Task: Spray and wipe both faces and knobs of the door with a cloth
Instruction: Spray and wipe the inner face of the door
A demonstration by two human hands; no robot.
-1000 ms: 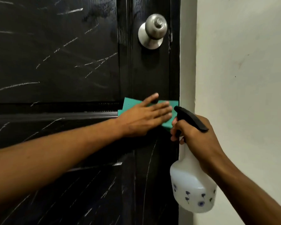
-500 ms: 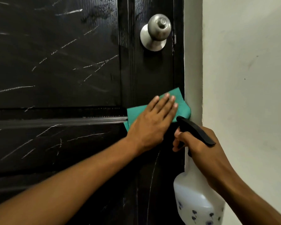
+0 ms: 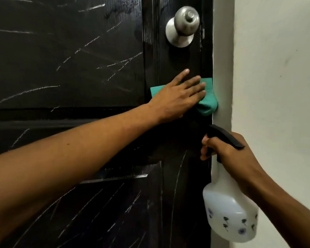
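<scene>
— So, where is the cloth point(image 3: 207, 100) sitting?

— Flat against the black door point(image 3: 70, 56), on the strip of wood below the knob point(image 3: 183, 25) and right at the door's right edge. Its right side bunches up and touches the pale frame point(image 3: 222, 68) beside the door.

— And the left hand point(image 3: 177, 98)?

— It lies on top of the cloth with the fingers point(image 3: 195, 85) straight and slightly spread, palm pressing the fabric to the wood. The forefinger reaches past the cloth's upper edge onto bare door. A green corner shows to the left of the hand, and the rest shows beyond the fingertips.

— What about the other one?

— The right hand point(image 3: 229, 154) is lower down and near the frame. It grips the neck of a spray bottle point(image 3: 229, 217), fingers curled round the black trigger head point(image 3: 224, 135). The nozzle points up and to the left, toward the door. The bottle's body is white and translucent, with small dark flower prints, and it hangs below the fist, in front of the frame.

— How does the door look?

— Glossy, with pale scratch-like streaks across the upper and lower panels. The knob is brushed silver metal, well above the cloth. A plain light wall point(image 3: 279, 77) fills the right side.
</scene>
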